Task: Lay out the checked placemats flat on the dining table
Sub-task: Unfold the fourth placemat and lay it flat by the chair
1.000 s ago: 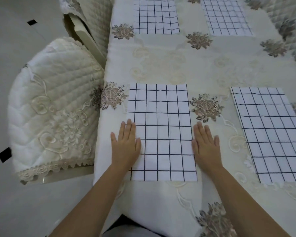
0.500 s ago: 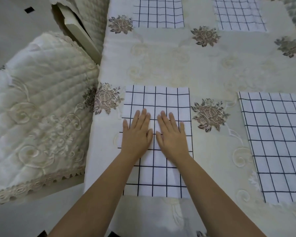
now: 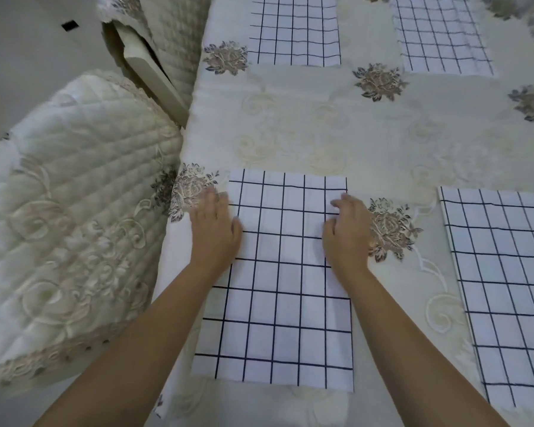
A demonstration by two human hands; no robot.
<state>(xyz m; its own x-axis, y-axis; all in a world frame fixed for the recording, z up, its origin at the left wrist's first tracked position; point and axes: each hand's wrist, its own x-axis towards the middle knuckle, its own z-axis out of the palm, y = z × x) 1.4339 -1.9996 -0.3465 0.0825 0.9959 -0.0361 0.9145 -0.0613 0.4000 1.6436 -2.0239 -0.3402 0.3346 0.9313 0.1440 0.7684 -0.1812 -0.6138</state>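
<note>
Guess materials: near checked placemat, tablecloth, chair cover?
Near checked placemat: looks like thin woven cloth, matte, white with a dark grid; faint fold creases show. Tablecloth: cream fabric, slight sheen, with raised floral embroidery. Chair cover: padded quilted fabric, diamond stitching, lace-like trim along the edge. Fibre types cannot be told.

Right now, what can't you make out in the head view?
- Left hand: fingertips motion-blurred.
- Near placemat: side edges partly covered by both hands; right hand.
- Right placemat: cut off by right frame edge.
- Two far placemats: cut off by top edge.
</note>
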